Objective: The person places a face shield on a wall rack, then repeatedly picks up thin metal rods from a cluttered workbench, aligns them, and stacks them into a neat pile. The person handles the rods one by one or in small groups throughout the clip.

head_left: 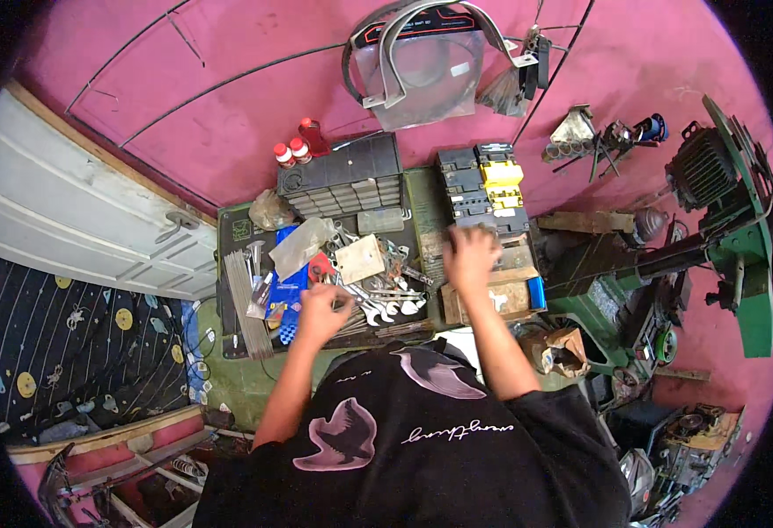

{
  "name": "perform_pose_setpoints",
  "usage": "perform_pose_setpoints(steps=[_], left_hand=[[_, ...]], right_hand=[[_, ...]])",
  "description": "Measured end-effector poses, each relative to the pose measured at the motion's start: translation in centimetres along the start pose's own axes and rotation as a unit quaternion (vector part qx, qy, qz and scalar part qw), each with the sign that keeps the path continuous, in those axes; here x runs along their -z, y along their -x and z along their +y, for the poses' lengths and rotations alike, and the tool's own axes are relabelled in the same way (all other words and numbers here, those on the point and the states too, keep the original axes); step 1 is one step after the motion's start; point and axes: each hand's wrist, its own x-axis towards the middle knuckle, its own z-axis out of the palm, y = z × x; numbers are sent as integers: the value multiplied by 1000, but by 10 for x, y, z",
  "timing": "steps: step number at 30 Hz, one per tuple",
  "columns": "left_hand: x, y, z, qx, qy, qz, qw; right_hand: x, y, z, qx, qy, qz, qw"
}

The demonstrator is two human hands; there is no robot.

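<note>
My left hand (323,315) is closed in a pinch above the near edge of the workbench, beside a heap of spanners (378,310). What sits between its fingers is too small to make out. On the other side, my right hand (472,260) reaches forward with fingers apart, over the near end of a row of black cases (467,187). Its fingertips hide part of the surface below, and I see nothing held in it. Close to its wrist lies a wooden box (511,299) with a blue item at its right end.
A small-parts drawer cabinet (342,172) stands at the back, with red bottles (300,148) on top. Yellow cases (503,183) adjoin the black ones. Blue packaging (288,286) and metal rods (244,304) lie left. A green machine (747,264) stands right.
</note>
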Motion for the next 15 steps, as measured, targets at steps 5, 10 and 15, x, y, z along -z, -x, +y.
perform_pose_setpoints(steps=[5,10,15], left_hand=[[-29,-5,45,-74,-50,-92,992],[-53,-4,36,-95,-62,-89,990],[-65,3,29,-92,-55,-71,992]], right_hand=[[27,33,-58,159,-271,-376,872],[-7,50,-58,58,-246,-381,889],[17,65,-56,93,-182,-304,931]])
